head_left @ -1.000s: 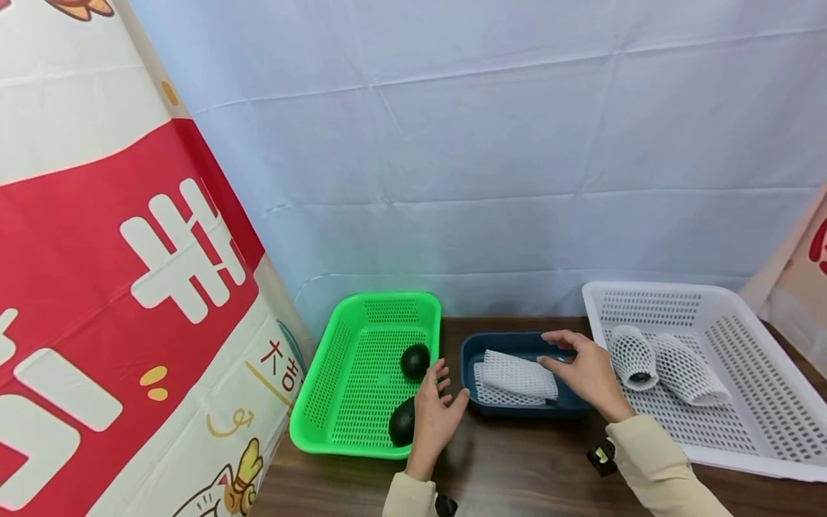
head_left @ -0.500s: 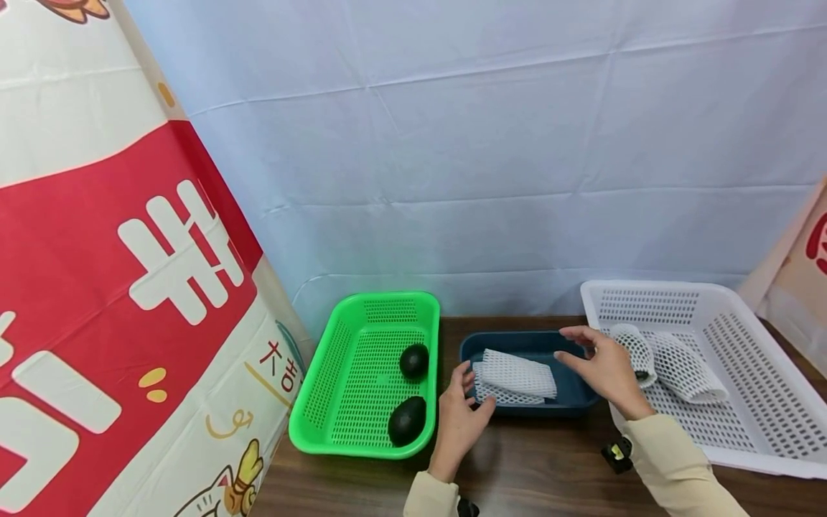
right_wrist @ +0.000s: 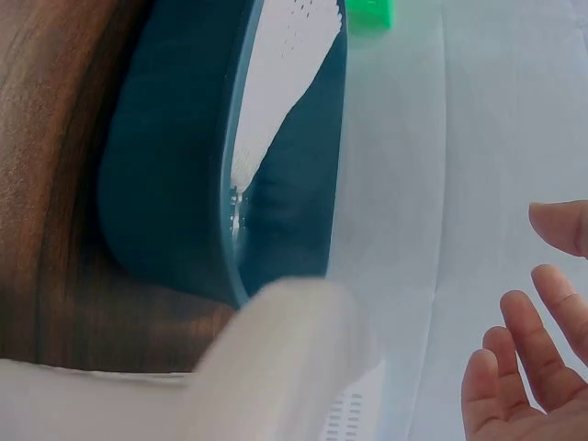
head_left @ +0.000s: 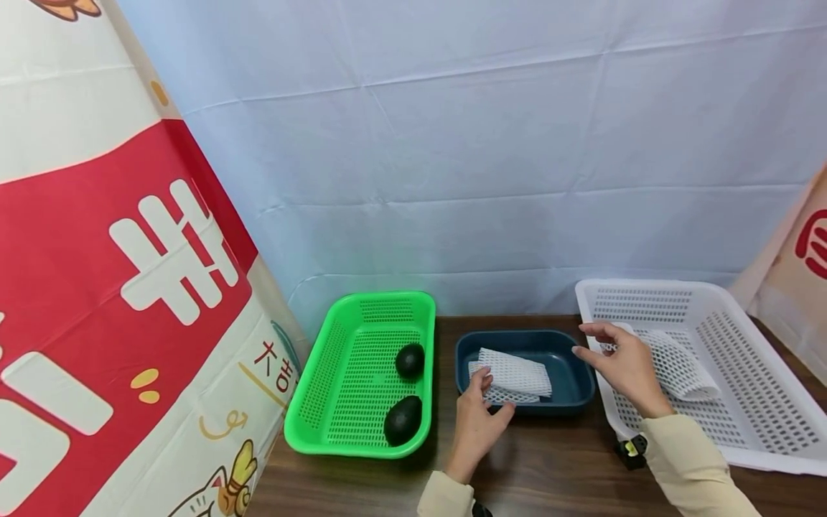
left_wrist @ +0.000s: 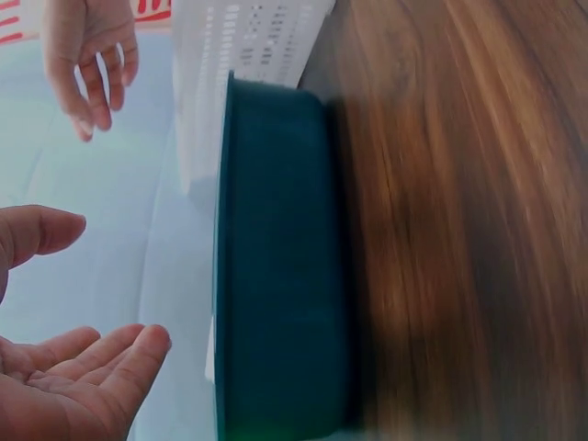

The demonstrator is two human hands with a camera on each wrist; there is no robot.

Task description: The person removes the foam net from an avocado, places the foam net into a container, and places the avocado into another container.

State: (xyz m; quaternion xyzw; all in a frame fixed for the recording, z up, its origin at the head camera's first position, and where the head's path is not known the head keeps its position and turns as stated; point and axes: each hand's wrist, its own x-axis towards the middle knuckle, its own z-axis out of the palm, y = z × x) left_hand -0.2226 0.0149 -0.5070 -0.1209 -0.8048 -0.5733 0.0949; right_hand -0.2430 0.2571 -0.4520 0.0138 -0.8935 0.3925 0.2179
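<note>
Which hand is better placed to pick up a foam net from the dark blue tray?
Probably the left hand: open, at the near-left corner of the dark blue tray, beside the foam nets. The right hand hovers over the white basket.

The table [head_left: 555, 467] at the lower edge of the frame is dark wood-grain with a smooth, faintly glossy finish. The green basket [head_left: 323, 380] and white basket [head_left: 743, 416] are perforated plastic. The blue tray [head_left: 568, 373] is smooth matt plastic, holding white foam netting [head_left: 517, 371]. The backdrop [head_left: 484, 143] above is creased matt cloth.
</note>
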